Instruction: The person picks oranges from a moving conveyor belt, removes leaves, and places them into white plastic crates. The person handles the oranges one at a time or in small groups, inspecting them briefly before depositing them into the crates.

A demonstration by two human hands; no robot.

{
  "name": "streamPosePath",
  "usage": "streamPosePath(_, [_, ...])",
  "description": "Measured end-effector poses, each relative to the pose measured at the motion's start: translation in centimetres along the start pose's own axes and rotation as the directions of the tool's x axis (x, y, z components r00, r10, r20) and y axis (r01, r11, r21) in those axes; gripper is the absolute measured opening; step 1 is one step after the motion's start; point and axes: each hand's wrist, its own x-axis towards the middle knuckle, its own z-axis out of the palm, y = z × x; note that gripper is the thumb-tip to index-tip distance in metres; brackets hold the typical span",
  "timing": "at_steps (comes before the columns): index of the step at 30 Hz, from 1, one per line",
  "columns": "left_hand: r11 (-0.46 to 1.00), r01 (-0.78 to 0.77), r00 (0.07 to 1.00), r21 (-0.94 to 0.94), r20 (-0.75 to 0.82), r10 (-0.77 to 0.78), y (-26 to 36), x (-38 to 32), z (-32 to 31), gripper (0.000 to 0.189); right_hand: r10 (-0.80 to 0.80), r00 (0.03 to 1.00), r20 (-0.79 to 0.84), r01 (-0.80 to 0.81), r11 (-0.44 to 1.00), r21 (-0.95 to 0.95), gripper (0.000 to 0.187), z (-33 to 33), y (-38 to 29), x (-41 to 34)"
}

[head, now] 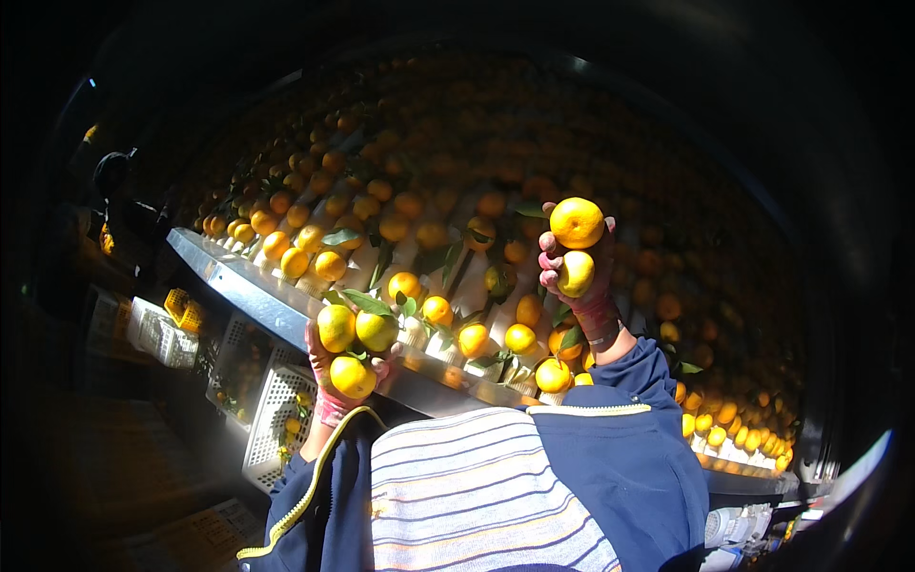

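Observation:
My left hand (332,404), in a pink patterned glove, holds three yellow-green citrus fruits (352,377) just outside the metal rim; green leaves hang at the upper two. My right hand (597,307), gloved the same way, is raised over the roller conveyor with two fruits in its fingers: a larger orange one (577,223) and a smaller yellow one (576,274) below it. Beneath and beyond both hands, many oranges (474,340) lie in rows on the white rollers (457,272), some with leaves attached.
A metal edge (264,300) runs along the conveyor's near side. At the left stand white perforated crates (270,422), one holding fruit with leaves, and a small yellow basket (184,309). A person (125,207) is in shadow at the far left. The conveyor's far part is dark.

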Motion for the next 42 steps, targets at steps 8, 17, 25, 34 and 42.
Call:
streamPosePath(8, [0.974,-0.104,0.992,-0.2,0.05,0.116,6.9,-8.9,1.9,0.072,0.075,0.839,-0.539,-0.108,0.994,-0.03,0.086,-1.2,4.1,6.4])
streamPosePath(17, [0.925,-0.281,0.956,-0.255,0.01,0.293,10.6,-17.3,-3.0,0.072,0.26,0.779,-0.571,-0.322,0.947,-0.008,0.047,5.4,18.4,9.8])
streamPosePath(25, [0.857,-0.487,0.827,-0.169,-0.405,0.391,9.0,-24.3,-10.7,0.07,0.633,0.472,-0.614,-0.882,0.324,-0.343,0.037,4.3,38.7,19.4])
streamPosePath(34, [0.749,-0.661,0.497,-0.055,-0.779,0.382,13.8,-31.9,-22.1,0.057,0.731,0.585,-0.351,-0.571,0.064,-0.818,0.046,-0.5,44.6,22.6])
streamPosePath(42, [0.672,-0.606,0.034,0.425,-0.83,0.557,25.3,-26.3,-28.9,0.047,0.652,0.617,-0.442,-0.552,-0.042,-0.833,0.035,3.0,37.0,23.1])
